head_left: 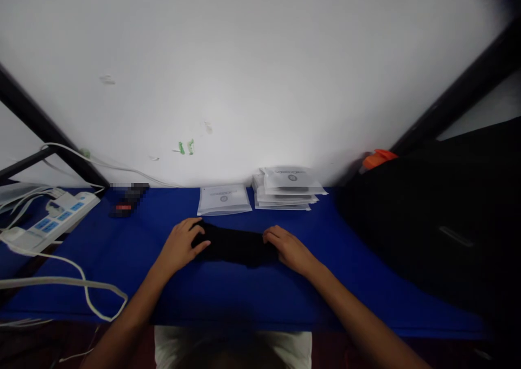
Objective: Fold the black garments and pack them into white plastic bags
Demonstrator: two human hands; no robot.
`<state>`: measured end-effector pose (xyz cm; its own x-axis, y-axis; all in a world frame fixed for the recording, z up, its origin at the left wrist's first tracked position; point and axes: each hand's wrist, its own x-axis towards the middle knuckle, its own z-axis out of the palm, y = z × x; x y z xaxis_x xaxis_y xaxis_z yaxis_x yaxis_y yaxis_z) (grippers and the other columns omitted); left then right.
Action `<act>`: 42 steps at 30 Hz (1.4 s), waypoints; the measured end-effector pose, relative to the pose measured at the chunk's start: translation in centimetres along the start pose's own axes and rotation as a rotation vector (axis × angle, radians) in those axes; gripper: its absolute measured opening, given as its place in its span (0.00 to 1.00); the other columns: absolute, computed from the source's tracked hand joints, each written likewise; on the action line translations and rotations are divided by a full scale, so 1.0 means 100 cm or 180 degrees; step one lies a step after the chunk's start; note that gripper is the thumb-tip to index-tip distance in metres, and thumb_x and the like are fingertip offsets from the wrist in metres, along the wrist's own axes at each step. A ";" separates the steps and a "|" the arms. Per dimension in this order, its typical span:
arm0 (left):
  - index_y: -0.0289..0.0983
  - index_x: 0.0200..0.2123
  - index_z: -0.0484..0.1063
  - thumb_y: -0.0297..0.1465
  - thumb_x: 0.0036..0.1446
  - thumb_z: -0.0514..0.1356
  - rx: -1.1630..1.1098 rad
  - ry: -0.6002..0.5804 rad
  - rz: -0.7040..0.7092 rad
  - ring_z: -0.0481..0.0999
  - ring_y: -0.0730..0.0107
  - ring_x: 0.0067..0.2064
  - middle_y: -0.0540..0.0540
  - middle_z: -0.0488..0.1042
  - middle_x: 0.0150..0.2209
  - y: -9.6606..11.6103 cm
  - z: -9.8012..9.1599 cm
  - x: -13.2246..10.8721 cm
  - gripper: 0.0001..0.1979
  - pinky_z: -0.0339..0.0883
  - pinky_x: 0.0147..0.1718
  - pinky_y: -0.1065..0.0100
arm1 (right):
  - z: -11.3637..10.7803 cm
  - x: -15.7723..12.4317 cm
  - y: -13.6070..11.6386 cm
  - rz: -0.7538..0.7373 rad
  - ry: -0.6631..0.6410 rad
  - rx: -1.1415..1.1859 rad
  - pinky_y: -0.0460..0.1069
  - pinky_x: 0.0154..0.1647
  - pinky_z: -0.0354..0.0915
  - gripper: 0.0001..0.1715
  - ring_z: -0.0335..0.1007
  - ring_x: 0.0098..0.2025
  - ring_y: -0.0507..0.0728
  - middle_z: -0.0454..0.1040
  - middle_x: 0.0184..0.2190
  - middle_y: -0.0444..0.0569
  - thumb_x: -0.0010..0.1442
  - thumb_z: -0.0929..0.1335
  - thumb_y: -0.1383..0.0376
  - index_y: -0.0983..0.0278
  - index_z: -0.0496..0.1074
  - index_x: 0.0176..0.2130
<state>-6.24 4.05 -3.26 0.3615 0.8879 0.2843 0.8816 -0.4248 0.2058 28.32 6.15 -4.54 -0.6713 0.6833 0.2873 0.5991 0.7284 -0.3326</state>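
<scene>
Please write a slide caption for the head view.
Left hand and right hand at opposite ends of black cloth before white packets on blue table.

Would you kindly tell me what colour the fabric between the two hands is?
The fabric looks plain black, seen in the head view.

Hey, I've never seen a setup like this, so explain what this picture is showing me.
There's no machine here. The single picture comes from a head-worn camera looking forward and down at the wearer's bare hands. The left hand and right hand are at opposite ends of a black cloth on a blue surface; how firmly they hold it, I can't tell. Behind it lie a white packet and a stack of similar packets. A power strip sits at far left.
</scene>
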 end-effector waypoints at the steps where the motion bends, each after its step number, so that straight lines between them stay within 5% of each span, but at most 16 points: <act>1: 0.38 0.39 0.73 0.36 0.58 0.62 0.0165 0.0121 -0.0234 0.70 0.49 0.55 0.37 0.72 0.53 -0.008 -0.002 -0.002 0.09 0.67 0.51 0.47 | -0.002 -0.003 0.005 0.0049 0.0023 0.0064 0.53 0.43 0.68 0.30 0.69 0.43 0.59 0.74 0.41 0.52 0.41 0.57 0.85 0.64 0.70 0.40; 4: 0.35 0.43 0.72 0.30 0.58 0.59 0.0728 0.0527 -0.0847 0.71 0.45 0.53 0.33 0.72 0.52 -0.024 -0.012 -0.006 0.10 0.68 0.48 0.47 | -0.010 -0.011 0.022 0.0076 0.0078 0.0233 0.57 0.51 0.68 0.34 0.69 0.52 0.60 0.73 0.50 0.55 0.43 0.58 0.84 0.64 0.72 0.45; 7: 0.34 0.48 0.70 0.30 0.60 0.56 0.0573 0.0705 -0.0622 0.69 0.47 0.56 0.34 0.70 0.54 -0.015 -0.017 -0.003 0.14 0.66 0.53 0.49 | -0.018 -0.011 0.029 0.0049 0.0222 0.0408 0.60 0.56 0.66 0.34 0.67 0.57 0.61 0.70 0.56 0.54 0.50 0.58 0.82 0.60 0.72 0.50; 12: 0.40 0.53 0.69 0.40 0.58 0.62 -0.0398 -0.0347 0.0600 0.67 0.53 0.59 0.40 0.68 0.58 0.019 -0.009 0.004 0.21 0.61 0.58 0.53 | -0.028 -0.004 0.007 0.0182 -0.0139 0.0507 0.61 0.58 0.65 0.22 0.67 0.57 0.62 0.72 0.54 0.55 0.63 0.64 0.67 0.61 0.68 0.56; 16: 0.41 0.44 0.74 0.37 0.62 0.61 -0.0634 -0.0641 0.0683 0.72 0.58 0.53 0.44 0.74 0.49 0.026 -0.012 -0.004 0.10 0.64 0.53 0.54 | -0.033 -0.014 -0.017 0.0143 -0.0692 0.0284 0.63 0.60 0.62 0.30 0.65 0.59 0.67 0.70 0.57 0.58 0.57 0.72 0.63 0.65 0.67 0.57; 19: 0.41 0.38 0.74 0.33 0.64 0.57 -0.0782 -0.0729 0.0695 0.74 0.65 0.44 0.49 0.76 0.40 0.024 -0.019 -0.009 0.05 0.66 0.46 0.61 | -0.037 -0.022 -0.027 0.0141 -0.0759 0.0366 0.59 0.56 0.65 0.20 0.69 0.54 0.63 0.74 0.51 0.54 0.57 0.70 0.68 0.63 0.71 0.50; 23: 0.39 0.40 0.73 0.31 0.66 0.54 -0.0181 0.0124 0.0097 0.74 0.61 0.40 0.46 0.76 0.37 0.025 -0.020 0.004 0.08 0.65 0.39 0.61 | -0.038 -0.009 -0.023 0.0340 -0.0233 0.0249 0.55 0.46 0.71 0.10 0.74 0.43 0.59 0.76 0.40 0.51 0.64 0.63 0.68 0.61 0.71 0.44; 25: 0.37 0.45 0.71 0.31 0.66 0.53 0.0191 0.0731 -0.0150 0.73 0.55 0.44 0.41 0.75 0.42 0.029 -0.016 0.012 0.09 0.65 0.41 0.57 | -0.035 0.002 -0.020 0.0589 0.0460 -0.0146 0.58 0.47 0.70 0.12 0.73 0.46 0.62 0.76 0.43 0.55 0.67 0.61 0.66 0.63 0.70 0.47; 27: 0.36 0.48 0.70 0.31 0.66 0.52 0.0238 0.0912 -0.0072 0.72 0.54 0.46 0.39 0.74 0.44 0.033 -0.012 0.013 0.11 0.66 0.42 0.57 | -0.030 0.009 -0.021 0.0705 0.0965 -0.0508 0.61 0.51 0.69 0.14 0.71 0.50 0.64 0.74 0.48 0.59 0.67 0.61 0.65 0.65 0.68 0.50; 29: 0.37 0.46 0.71 0.31 0.67 0.52 0.0055 0.0609 0.0224 0.73 0.58 0.43 0.41 0.74 0.42 0.034 -0.006 0.006 0.10 0.67 0.41 0.59 | -0.022 0.008 -0.026 0.0570 0.0927 -0.0555 0.60 0.52 0.69 0.15 0.70 0.51 0.64 0.74 0.49 0.59 0.67 0.61 0.65 0.65 0.68 0.52; 33: 0.39 0.49 0.70 0.34 0.65 0.56 -0.0249 -0.0029 0.0330 0.73 0.58 0.47 0.42 0.73 0.47 0.022 0.008 -0.013 0.11 0.68 0.44 0.58 | -0.004 -0.008 -0.032 0.0293 0.0191 -0.0283 0.58 0.51 0.70 0.17 0.72 0.50 0.62 0.75 0.48 0.57 0.65 0.66 0.61 0.64 0.69 0.52; 36: 0.39 0.53 0.68 0.36 0.63 0.58 -0.0343 -0.0086 0.0110 0.71 0.55 0.52 0.40 0.71 0.51 0.010 0.017 -0.011 0.17 0.68 0.48 0.54 | 0.007 -0.010 -0.025 0.0357 0.0054 -0.0311 0.60 0.54 0.68 0.15 0.70 0.53 0.63 0.73 0.52 0.58 0.64 0.66 0.63 0.64 0.70 0.50; 42: 0.38 0.37 0.71 0.30 0.63 0.54 -0.0485 -0.0084 0.0268 0.71 0.55 0.52 0.40 0.72 0.49 0.015 0.001 0.001 0.06 0.66 0.49 0.52 | -0.011 -0.004 -0.018 0.0525 0.0013 -0.0015 0.58 0.49 0.68 0.06 0.72 0.48 0.62 0.75 0.48 0.57 0.65 0.64 0.68 0.63 0.71 0.39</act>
<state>-4.82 3.50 -3.00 0.4417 0.8515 0.2824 0.7923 -0.5180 0.3224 28.05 4.62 -3.05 -0.5619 0.7937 0.2329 0.7029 0.6066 -0.3713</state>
